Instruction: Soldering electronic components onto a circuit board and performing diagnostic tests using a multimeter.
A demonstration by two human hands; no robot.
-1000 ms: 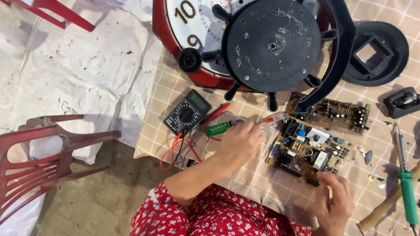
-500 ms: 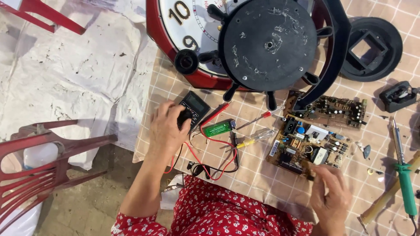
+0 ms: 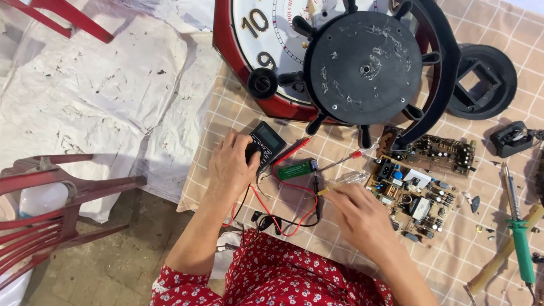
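Your left hand sits flat over the black multimeter, fingers spread on its dial, nothing gripped. Your right hand hovers low over the checked cloth, fingers loosely curled near the clear-handled screwdriver; whether it actually holds anything, you can't tell from here. Red and black test leads loop between both hands. A green battery lies just right of the meter, and the circuit board rests beside your right hand, below the red-rimmed clock.
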